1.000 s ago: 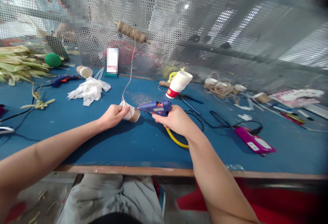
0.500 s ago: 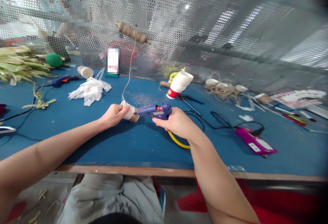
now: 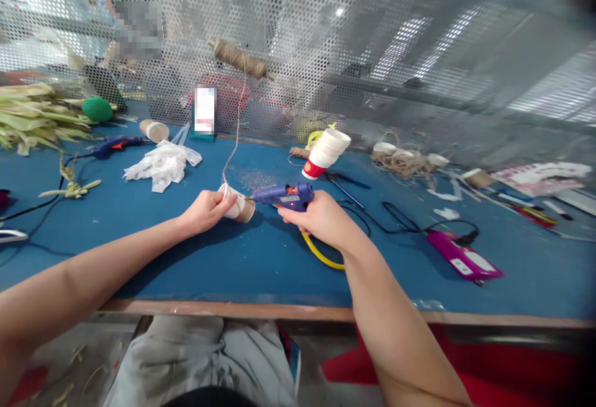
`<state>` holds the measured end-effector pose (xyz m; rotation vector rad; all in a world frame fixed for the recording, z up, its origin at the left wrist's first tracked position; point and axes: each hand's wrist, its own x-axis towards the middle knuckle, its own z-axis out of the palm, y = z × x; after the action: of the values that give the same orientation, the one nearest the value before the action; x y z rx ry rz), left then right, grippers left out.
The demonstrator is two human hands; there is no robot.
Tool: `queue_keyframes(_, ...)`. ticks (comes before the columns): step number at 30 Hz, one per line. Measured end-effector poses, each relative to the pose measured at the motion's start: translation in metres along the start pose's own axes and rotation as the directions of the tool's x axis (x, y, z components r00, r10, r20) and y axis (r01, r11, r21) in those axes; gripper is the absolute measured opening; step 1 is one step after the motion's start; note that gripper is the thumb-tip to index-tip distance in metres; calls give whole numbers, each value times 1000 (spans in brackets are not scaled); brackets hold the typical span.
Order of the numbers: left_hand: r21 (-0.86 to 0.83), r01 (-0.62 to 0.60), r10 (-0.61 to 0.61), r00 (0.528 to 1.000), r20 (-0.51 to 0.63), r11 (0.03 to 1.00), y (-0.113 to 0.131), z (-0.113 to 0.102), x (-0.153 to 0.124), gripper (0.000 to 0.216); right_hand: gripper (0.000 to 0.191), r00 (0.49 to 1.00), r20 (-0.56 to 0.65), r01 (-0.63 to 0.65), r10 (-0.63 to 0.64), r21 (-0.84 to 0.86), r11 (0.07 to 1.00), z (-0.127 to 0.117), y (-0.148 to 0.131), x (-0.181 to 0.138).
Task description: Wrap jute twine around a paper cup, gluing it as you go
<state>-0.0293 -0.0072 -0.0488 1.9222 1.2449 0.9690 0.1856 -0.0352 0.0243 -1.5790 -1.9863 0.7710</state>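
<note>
My left hand (image 3: 207, 210) is closed round a white paper cup (image 3: 235, 206) that lies on its side, its right end wrapped in brown twine. My right hand (image 3: 321, 216) grips a blue hot glue gun (image 3: 285, 195) by its handle, with the nozzle pointing left, close to the cup's wrapped part. I cannot tell whether the tip touches it. From the cup a thin strand of twine (image 3: 236, 134) rises to a twine spool (image 3: 241, 59) on a rod at the mesh screen. Below my right hand curves a yellow tube (image 3: 322, 254).
Stacked paper cups (image 3: 327, 152) lean behind the glue gun. A purple power strip (image 3: 465, 255) with a black cable lies right. To the left are white crumpled cloth (image 3: 162, 164), a second glue gun (image 3: 116, 146) and pale husks (image 3: 35, 115). A perforated screen (image 3: 298, 41) stands behind.
The glue gun has shifted slightly right, its nozzle drawing back a little from the cup. More of the twine-wrapped end shows now. My left hand has hardly moved.
</note>
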Motion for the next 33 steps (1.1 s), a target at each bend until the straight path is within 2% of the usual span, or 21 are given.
queue_keyframes(13,58,-96,93,994,54,994,1,0,-1,45,20,1000,16,-22,22,-10,1000,8,6,13)
queue_keyframes(18,93,-112,108,993,41,989,-1,-1,-1,45,20,999,32,-8,5,99,995,8,10,17)
queue_keyframes(21,74,-106,105,994,22,992,-3,0,-1,45,17,1000,-27,4,2,227,974,2,15,27)
queue_keyframes(23,47,-92,91,996,12,995,-3,0,-2,45,15,994,-101,-13,39,246,969,-3,22,38)
queue_keyframes(26,3,-84,84,996,19,996,-1,0,-4,44,13,977,-173,-111,126,93,989,-8,37,59)
queue_keyframes(29,-28,-99,100,994,35,995,3,0,-7,43,24,968,-133,-222,212,-64,973,-7,51,76)
queue_keyframes(33,-45,-133,135,990,51,990,6,-1,-10,43,30,951,-137,-300,279,-172,938,-1,64,88)
